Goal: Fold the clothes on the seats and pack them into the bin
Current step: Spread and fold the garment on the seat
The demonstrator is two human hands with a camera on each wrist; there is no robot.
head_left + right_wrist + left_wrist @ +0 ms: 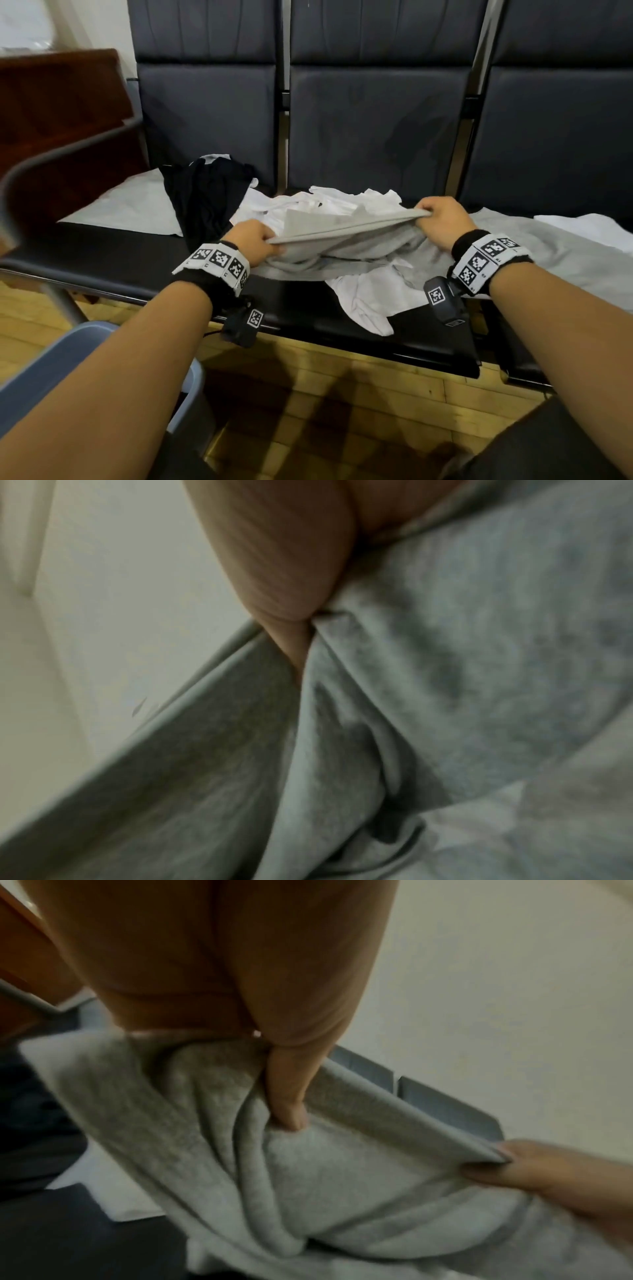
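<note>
Forearms fill the lower head view, each wrist strapped with a black band carrying white square-code tags; no readable lettering on them. Seats point(373, 130): 3 dark padded units in a row, clothes strewn across the cushions. Bin point(51, 370), grey-blue, stands on the wood floor at lower left, just beside the seat edge. Grey garment point(346, 236): heathered knit, fleecy inside, bunched on the middle seat with 1 hem edge pulled taut and raised between both hands. White garments point(363, 294) lie under and behind it; 1 black garment point(202, 198) drapes on the left seat. Left hand point(255, 240) grip: clamped on the hem's left end. Right hand point(442, 219) grip: pinched on the right end.
</note>
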